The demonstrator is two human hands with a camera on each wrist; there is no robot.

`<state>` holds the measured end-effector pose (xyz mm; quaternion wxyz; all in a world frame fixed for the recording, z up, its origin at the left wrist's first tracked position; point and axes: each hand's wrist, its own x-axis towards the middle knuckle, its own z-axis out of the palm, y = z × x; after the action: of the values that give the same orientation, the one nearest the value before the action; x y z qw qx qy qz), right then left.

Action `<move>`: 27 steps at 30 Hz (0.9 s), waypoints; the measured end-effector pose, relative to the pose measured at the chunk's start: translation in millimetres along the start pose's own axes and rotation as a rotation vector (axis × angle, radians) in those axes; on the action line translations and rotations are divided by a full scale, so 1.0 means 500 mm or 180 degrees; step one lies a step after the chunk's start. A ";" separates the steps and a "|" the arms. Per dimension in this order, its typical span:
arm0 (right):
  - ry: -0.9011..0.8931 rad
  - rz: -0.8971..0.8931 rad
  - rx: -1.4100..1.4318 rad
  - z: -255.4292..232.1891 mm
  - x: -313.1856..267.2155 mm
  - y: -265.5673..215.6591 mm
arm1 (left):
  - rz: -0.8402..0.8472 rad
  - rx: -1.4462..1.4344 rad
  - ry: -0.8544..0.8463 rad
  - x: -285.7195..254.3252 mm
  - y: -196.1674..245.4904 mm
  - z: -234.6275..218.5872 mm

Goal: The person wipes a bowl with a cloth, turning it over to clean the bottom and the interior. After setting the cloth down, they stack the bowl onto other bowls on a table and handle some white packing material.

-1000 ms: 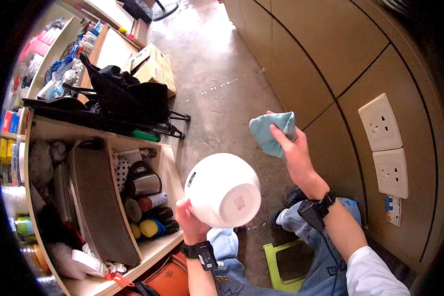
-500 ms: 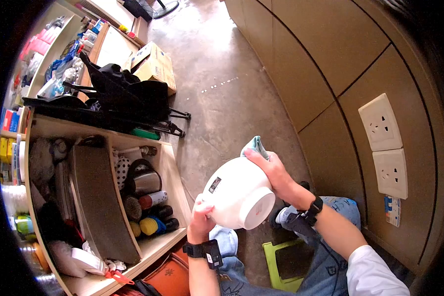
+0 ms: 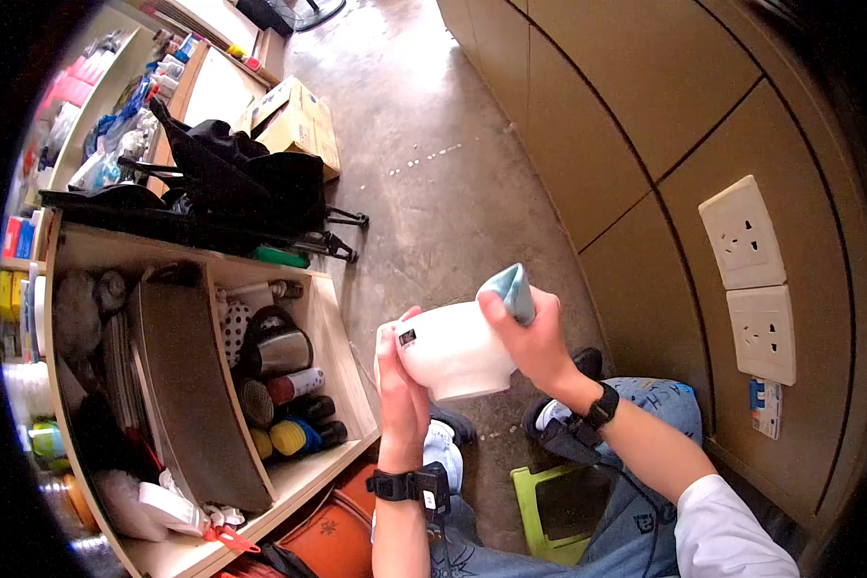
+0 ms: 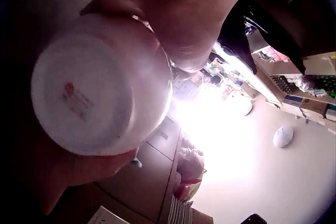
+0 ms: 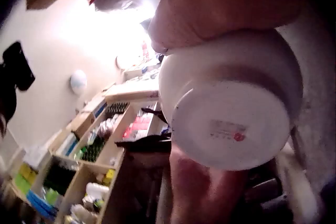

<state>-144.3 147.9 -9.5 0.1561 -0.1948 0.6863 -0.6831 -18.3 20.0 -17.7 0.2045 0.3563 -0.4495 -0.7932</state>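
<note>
Concrete floor (image 3: 424, 183) below, cluttered shelf (image 3: 289, 482) alongside. Left hand (image 3: 402, 385) cups the white bowl (image 3: 453, 352) midair; right hand (image 3: 535, 337) pinches a teal cloth (image 3: 511, 287) over its rim. Slip = smashed bowl, probably.

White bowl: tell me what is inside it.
The blue cloth goes over the rim of the white bowl, pressed in by the right hand. The left hand holds the side. The bowl's inside is hidden from every view.

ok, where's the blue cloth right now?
Head view, centre: the blue cloth sits at the far rim of the white bowl, pinched by the right hand; the left hand grips the bowl's other side.
</note>
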 end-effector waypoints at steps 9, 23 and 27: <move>-0.0717 -0.3035 -0.1394 -0.014 -0.014 0.007 | -0.1532 -0.0998 -0.0522 -0.005 0.049 -0.002; 0.1036 0.1451 0.1453 -0.028 0.046 0.026 | -0.0357 -0.0180 -0.0139 -0.001 0.013 -0.018; 0.1039 0.1697 0.1578 -0.044 0.075 0.049 | 0.0072 -0.0015 -0.0173 0.002 0.008 -0.009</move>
<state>-189.0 149.1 -31.4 0.2591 0.1449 0.5429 -0.7856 -15.6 15.0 -16.2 0.2021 0.3291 -0.4570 -0.8013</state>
